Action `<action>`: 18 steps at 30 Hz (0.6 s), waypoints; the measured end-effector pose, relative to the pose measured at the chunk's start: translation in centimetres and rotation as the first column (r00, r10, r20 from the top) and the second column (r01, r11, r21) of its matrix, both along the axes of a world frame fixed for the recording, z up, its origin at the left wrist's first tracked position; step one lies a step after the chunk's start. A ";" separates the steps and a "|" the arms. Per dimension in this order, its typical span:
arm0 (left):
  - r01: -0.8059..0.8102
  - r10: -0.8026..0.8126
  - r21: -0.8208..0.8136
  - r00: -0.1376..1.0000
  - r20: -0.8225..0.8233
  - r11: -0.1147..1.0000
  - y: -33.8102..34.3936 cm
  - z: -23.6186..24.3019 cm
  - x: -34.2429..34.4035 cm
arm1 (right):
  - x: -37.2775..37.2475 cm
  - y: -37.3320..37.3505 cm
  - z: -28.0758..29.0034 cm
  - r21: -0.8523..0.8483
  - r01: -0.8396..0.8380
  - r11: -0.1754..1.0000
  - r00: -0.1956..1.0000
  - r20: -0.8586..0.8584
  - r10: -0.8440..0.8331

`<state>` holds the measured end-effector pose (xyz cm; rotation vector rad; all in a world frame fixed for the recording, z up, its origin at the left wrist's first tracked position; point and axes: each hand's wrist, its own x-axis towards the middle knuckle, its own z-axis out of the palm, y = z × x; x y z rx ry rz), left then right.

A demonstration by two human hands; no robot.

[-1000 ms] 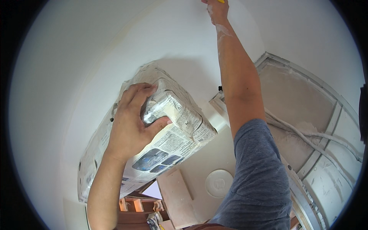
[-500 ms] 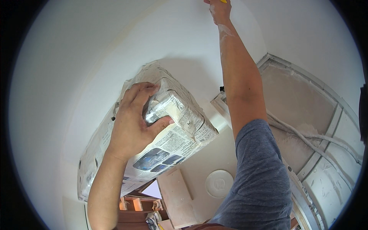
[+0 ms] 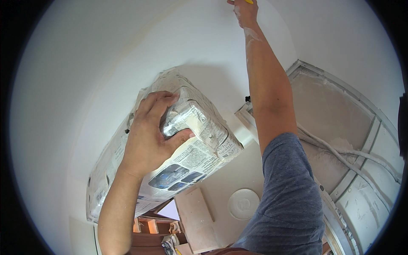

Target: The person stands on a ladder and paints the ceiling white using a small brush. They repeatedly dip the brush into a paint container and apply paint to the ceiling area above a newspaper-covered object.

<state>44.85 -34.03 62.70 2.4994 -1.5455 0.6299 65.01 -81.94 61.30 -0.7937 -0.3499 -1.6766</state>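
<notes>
A long box wrapped in newspaper (image 3: 193, 159) sticks out from the white wall (image 3: 204, 38). My left hand (image 3: 149, 127) grips its end, fingers curled over the upper edge and thumb pressed on the paper below. Clear tape or film shines between thumb and fingers. At the top edge of the view, my right hand (image 3: 245, 15) is closed on a yellow piece (image 3: 249, 1), perhaps a tool handle. The rest of that object is out of frame, so its kind does not show. White smears mark my right wrist and forearm.
To the right is a dusty framed recess (image 3: 335, 102) with pale cables (image 3: 327, 146) hanging across it. Far below lie a round white lid-like disc (image 3: 243, 204), a pale board (image 3: 195, 221) and brown shelving (image 3: 148, 242) with several items.
Almost nothing differs. The whole view has shifted very slightly, and my left hand keeps its grip on the newspaper-wrapped box while my right arm stays stretched up.
</notes>
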 end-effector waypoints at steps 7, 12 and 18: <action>0.002 -0.002 -0.006 1.000 -0.015 1.000 0.0 0.0 0.0 | 0.4 -0.6 0.2 -0.019 -0.050 0.999 0.998 0.025 0.051; 0.015 -0.015 -0.010 1.000 -0.007 1.000 0.0 0.0 0.0 | 0.6 -0.6 0.1 -0.040 -0.048 0.998 0.998 0.044 0.050; 0.000 0.000 -0.004 1.000 0.000 1.000 0.0 0.0 0.1 | 1.1 -0.7 0.3 -0.018 -0.042 0.999 0.999 0.000 0.042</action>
